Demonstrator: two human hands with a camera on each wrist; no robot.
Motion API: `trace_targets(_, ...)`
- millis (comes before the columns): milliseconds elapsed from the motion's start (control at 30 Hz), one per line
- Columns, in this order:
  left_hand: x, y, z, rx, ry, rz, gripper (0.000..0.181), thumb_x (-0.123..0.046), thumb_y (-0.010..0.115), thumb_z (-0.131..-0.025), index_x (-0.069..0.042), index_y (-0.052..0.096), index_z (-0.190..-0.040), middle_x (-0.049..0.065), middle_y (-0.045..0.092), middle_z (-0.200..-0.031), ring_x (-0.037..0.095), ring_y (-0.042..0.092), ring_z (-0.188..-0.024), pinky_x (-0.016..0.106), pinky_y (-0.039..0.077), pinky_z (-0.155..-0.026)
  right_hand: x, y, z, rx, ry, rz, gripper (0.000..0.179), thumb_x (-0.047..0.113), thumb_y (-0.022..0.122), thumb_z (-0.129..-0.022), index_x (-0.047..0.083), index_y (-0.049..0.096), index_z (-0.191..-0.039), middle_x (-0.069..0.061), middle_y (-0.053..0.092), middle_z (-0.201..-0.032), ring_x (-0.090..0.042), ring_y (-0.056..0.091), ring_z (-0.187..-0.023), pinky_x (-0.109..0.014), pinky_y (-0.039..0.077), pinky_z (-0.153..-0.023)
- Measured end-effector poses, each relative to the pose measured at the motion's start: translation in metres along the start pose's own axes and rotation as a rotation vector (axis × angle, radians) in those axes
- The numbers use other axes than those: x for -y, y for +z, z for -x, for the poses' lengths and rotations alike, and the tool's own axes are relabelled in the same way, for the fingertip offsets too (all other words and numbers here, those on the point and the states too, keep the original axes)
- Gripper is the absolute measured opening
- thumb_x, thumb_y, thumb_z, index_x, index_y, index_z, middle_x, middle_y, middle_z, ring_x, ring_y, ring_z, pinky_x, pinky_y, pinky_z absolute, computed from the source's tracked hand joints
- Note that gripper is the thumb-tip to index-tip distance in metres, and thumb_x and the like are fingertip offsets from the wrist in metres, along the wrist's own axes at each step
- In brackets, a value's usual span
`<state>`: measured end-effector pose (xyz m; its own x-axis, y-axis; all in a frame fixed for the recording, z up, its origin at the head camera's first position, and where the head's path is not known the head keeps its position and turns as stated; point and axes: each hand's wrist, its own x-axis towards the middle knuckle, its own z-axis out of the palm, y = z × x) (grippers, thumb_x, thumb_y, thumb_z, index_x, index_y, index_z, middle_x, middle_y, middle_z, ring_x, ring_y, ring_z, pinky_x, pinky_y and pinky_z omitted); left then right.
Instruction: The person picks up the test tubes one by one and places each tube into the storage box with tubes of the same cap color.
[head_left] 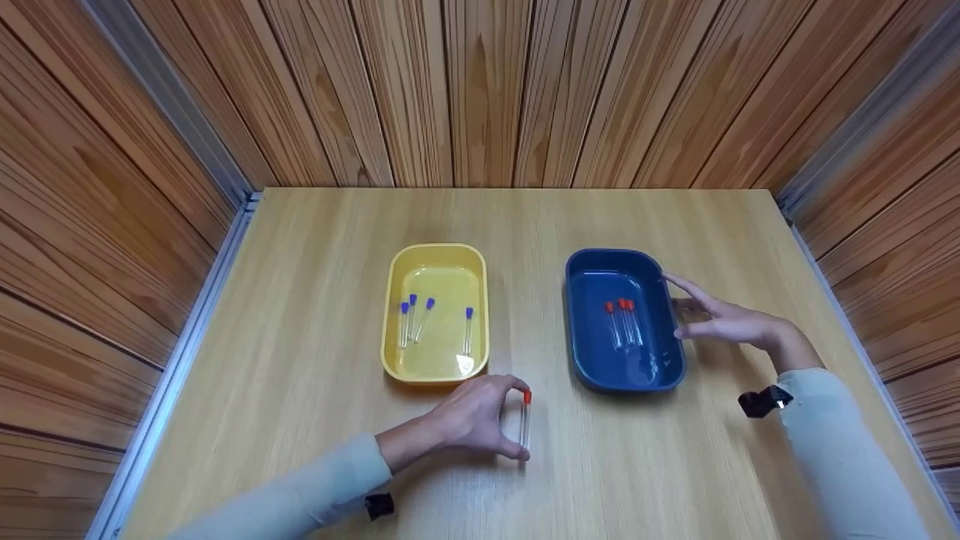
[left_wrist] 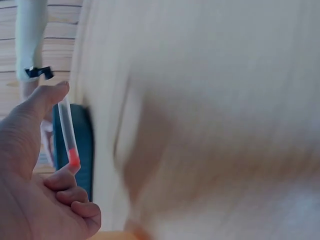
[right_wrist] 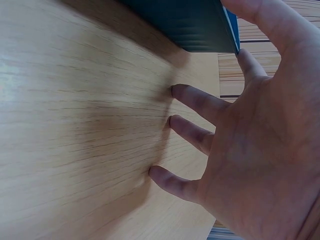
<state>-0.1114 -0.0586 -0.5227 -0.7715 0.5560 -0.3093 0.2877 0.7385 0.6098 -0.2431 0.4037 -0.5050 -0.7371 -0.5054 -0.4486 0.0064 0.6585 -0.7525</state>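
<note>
My left hand (head_left: 480,416) pinches a clear tube with a red cap (head_left: 526,420) end to end, one fingertip on the cap and the thumb at the clear end. In the left wrist view the red cap (left_wrist: 73,157) meets the index finger, while the other fingers curl toward the palm. My right hand (head_left: 731,321) has its fingers spread at the right side of the blue tray (head_left: 574,352), touching its rim. Inside that tray lie 3 red-capped tubes (head_left: 625,322). In the right wrist view three fingertips reach down to the tabletop.
Left of the blue tray stands a yellow tray (head_left: 450,259) holding several tubes with blue-purple caps (head_left: 405,324). Both trays rest on a light wooden table (head_left: 300,300). Wood-plank walls (head_left: 487,90) with metal edge rails (head_left: 187,322) bound it at the back and sides.
</note>
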Motion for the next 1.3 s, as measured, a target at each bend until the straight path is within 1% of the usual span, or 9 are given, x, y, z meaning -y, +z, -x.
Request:
trace_targets(133,-0.006,-0.011,0.001,-0.014,0.023,0.057,0.09,-0.05,0.102,-0.078,-0.02,0.066,-0.154,0.007,0.077,-0.134,0.017,0.069,-0.111,0.029,0.055,-0.09,0.001,0.0,-0.001,0.001,0.015,-0.004,0.103,0.034,0.068,-0.11,0.029,-0.005,-0.183,-0.035,0.006,-0.187,-0.068,0.005,-0.17,-0.097,0.007,-0.123)
trace_targets(267,-0.011,-0.022,0.001,-0.014,0.05,0.12,0.092,-0.049,0.1,-0.08,-0.019,0.063,-0.158,0.011,0.075,-0.146,0.028,0.073,-0.124,0.031,0.056,-0.093,0.001,0.0,-0.001,0.001,0.026,-0.006,0.104,0.035,0.068,-0.11,0.03,-0.005,-0.183,-0.035,0.008,-0.187,-0.068,0.004,-0.17,-0.097,0.006,-0.123)
trace_targets(400,-0.016,-0.03,-0.001,-0.026,0.073,0.161,0.091,-0.05,0.099,-0.082,-0.018,0.062,-0.159,0.014,0.074,-0.149,0.034,0.073,-0.13,0.033,0.059,-0.096,0.001,0.0,-0.001,-0.001,0.026,-0.008,0.104,0.035,0.068,-0.11,0.03,-0.005,-0.183,-0.035,0.007,-0.187,-0.068,0.004,-0.17,-0.097,0.006,-0.122)
trace_targets(633,-0.026,-0.042,-0.01,-0.026,0.02,0.263,0.09,-0.05,0.097,-0.085,-0.021,0.06,-0.162,0.012,0.065,-0.165,0.037,0.067,-0.144,0.049,0.062,-0.112,-0.001,0.001,-0.001,0.0,0.009,-0.016,0.104,0.033,0.068,-0.11,0.029,-0.006,-0.183,-0.032,0.003,-0.188,-0.068,0.004,-0.17,-0.097,0.005,-0.122)
trace_targets(733,-0.032,-0.047,-0.016,-0.05,0.022,0.274,0.09,-0.05,0.097,-0.084,-0.021,0.06,-0.162,0.012,0.065,-0.165,0.037,0.068,-0.144,0.051,0.062,-0.113,-0.002,0.001,0.001,-0.005,0.013,-0.022,0.105,0.033,0.068,-0.11,0.029,-0.007,-0.182,-0.031,0.002,-0.189,-0.068,0.004,-0.17,-0.097,0.004,-0.122)
trace_targets(833,-0.039,-0.05,-0.023,-0.066,0.02,0.265,0.09,-0.05,0.097,-0.084,-0.022,0.061,-0.162,0.012,0.067,-0.162,0.036,0.068,-0.143,0.048,0.063,-0.11,-0.003,0.001,0.001,-0.007,0.016,-0.027,0.105,0.033,0.069,-0.11,0.029,-0.007,-0.182,-0.031,0.002,-0.189,-0.067,0.004,-0.17,-0.097,0.003,-0.122)
trace_targets(967,-0.049,-0.053,-0.031,-0.067,0.008,0.267,0.089,-0.048,0.098,-0.085,-0.022,0.06,-0.162,0.013,0.068,-0.161,0.034,0.067,-0.143,0.046,0.064,-0.109,-0.004,0.002,0.001,-0.006,0.017,-0.022,0.105,0.034,0.069,-0.11,0.028,-0.007,-0.182,-0.031,0.004,-0.189,-0.067,0.004,-0.171,-0.097,0.004,-0.122)
trace_targets(1133,-0.061,-0.057,-0.039,-0.08,0.021,0.285,0.09,-0.048,0.099,-0.085,-0.022,0.06,-0.162,0.013,0.068,-0.161,0.034,0.067,-0.144,0.043,0.063,-0.108,-0.001,0.002,0.0,-0.004,0.035,-0.008,0.104,0.036,0.069,-0.11,0.028,-0.005,-0.183,-0.034,0.005,-0.188,-0.068,0.004,-0.17,-0.098,0.005,-0.122)
trace_targets(1300,-0.071,-0.06,-0.046,-0.084,0.015,0.309,0.09,-0.048,0.098,-0.086,-0.023,0.059,-0.163,0.013,0.065,-0.164,0.035,0.066,-0.146,0.044,0.062,-0.109,0.003,0.0,0.0,0.001,0.012,-0.008,0.102,0.033,0.068,-0.111,0.027,-0.005,-0.183,-0.033,0.001,-0.188,-0.069,0.005,-0.17,-0.098,0.005,-0.122)
